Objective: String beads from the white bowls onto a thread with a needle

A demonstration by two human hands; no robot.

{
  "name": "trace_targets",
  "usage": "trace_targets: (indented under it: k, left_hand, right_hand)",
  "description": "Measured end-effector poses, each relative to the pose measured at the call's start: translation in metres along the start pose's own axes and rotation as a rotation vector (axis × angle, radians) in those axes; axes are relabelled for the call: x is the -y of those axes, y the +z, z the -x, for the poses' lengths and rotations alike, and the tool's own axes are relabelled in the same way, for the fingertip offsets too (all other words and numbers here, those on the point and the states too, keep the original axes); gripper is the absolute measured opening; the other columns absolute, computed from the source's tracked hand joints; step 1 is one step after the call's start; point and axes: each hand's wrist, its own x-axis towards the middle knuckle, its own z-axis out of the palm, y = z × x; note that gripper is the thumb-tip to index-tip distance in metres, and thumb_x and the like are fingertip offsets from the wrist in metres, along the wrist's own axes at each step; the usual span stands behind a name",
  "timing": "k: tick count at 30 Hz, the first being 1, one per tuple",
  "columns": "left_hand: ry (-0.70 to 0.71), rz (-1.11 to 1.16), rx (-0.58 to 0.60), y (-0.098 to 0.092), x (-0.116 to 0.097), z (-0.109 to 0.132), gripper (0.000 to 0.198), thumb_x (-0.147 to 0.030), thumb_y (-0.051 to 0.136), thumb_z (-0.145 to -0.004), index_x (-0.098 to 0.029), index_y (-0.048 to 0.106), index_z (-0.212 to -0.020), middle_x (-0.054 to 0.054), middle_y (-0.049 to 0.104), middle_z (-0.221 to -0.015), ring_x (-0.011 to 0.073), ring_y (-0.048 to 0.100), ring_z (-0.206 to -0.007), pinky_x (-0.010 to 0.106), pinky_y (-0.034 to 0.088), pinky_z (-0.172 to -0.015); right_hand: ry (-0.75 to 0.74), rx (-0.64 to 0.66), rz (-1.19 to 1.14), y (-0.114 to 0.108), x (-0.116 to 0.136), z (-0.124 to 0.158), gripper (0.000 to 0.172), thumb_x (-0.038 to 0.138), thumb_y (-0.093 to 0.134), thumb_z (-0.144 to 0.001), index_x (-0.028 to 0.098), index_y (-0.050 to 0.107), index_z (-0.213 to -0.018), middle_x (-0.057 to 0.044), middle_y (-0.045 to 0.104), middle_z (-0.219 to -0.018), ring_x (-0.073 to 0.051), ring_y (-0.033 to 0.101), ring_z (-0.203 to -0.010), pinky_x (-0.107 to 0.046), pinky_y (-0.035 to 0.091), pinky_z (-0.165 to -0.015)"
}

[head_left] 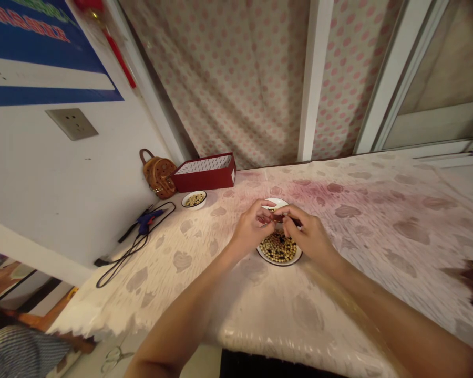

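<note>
My left hand (253, 227) and my right hand (307, 231) meet above a white dark-rimmed bowl (279, 264) at the middle of the table. Several small yellow, brown and black beads (280, 248) fill this bowl. Both hands are closed, thumbs and fingertips pinched close together. Something small and dark reddish shows between the fingertips, too small to name. Just behind the hands stands a second white bowl (278, 201), partly covered by my fingers, with a few yellowish bits visible in it.
A small bowl of beads (194, 200) stands further left, before a red open box (205, 181) and a brown mini backpack (157, 176). A blue glue gun (147, 220) with its looped cable lies by the wall. Scissors (116, 359) lie below the table's edge. A person's patterned clothing (19, 352) shows lower left.
</note>
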Motion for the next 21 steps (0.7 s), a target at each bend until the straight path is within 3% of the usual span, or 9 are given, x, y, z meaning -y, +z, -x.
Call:
trace_targets:
  k: [7, 13, 16, 18, 21]
  left_hand:
    - [0.034, -0.129, -0.143, 0.000, 0.017, -0.019, 0.032, -0.007, 0.065, -0.083, -0.022, 0.062, -0.111, 0.001, 0.071, -0.089, 0.0135, 0.066, -0.082, 0.027, 0.051, -0.081]
    - [0.022, -0.290, -0.099, -0.003, 0.027, -0.024, 0.031, -0.008, 0.063, -0.084, -0.023, 0.066, -0.112, 0.004, 0.076, -0.105, 0.0164, 0.069, -0.089, 0.030, 0.052, -0.084]
    - [0.048, -0.469, 0.001, -0.006, 0.010, -0.013, 0.015, -0.013, 0.066, -0.083, -0.022, 0.072, -0.094, 0.002, 0.077, -0.098, 0.0183, 0.068, -0.091, 0.032, 0.051, -0.085]
    - [0.053, -0.548, 0.149, -0.005, -0.003, -0.005, 0.007, -0.018, 0.068, -0.084, -0.021, 0.073, -0.086, 0.002, 0.077, -0.090, 0.0192, 0.068, -0.087, 0.032, 0.051, -0.082]
    - [0.093, -0.681, 0.309, -0.001, -0.016, 0.002, 0.010, -0.022, 0.072, -0.081, -0.022, 0.076, -0.090, 0.002, 0.077, -0.090, 0.0215, 0.069, -0.087, 0.035, 0.051, -0.083]
  right_hand:
    - [0.034, -0.146, 0.037, 0.000, -0.003, -0.002, 0.025, 0.029, 0.047, -0.091, 0.023, 0.068, -0.103, 0.002, 0.062, -0.062, -0.017, 0.060, -0.058, -0.029, 0.043, -0.060]
    - [0.033, -0.216, 0.013, -0.003, -0.002, -0.004, 0.024, 0.027, 0.047, -0.089, 0.023, 0.068, -0.100, 0.001, 0.063, -0.065, -0.017, 0.060, -0.059, -0.030, 0.043, -0.061]
    - [0.040, -0.224, 0.016, -0.003, -0.001, -0.003, 0.023, 0.028, 0.048, -0.090, 0.023, 0.068, -0.101, 0.001, 0.063, -0.065, -0.016, 0.059, -0.058, -0.030, 0.042, -0.060]
    - [0.046, -0.222, 0.021, -0.003, 0.000, -0.003, 0.024, 0.028, 0.048, -0.090, 0.023, 0.068, -0.101, 0.002, 0.062, -0.064, -0.016, 0.058, -0.057, -0.030, 0.041, -0.060]
    - [0.049, -0.222, 0.032, -0.003, 0.002, -0.003, 0.023, 0.026, 0.047, -0.090, 0.023, 0.068, -0.099, 0.002, 0.062, -0.064, -0.016, 0.056, -0.056, -0.030, 0.040, -0.060]
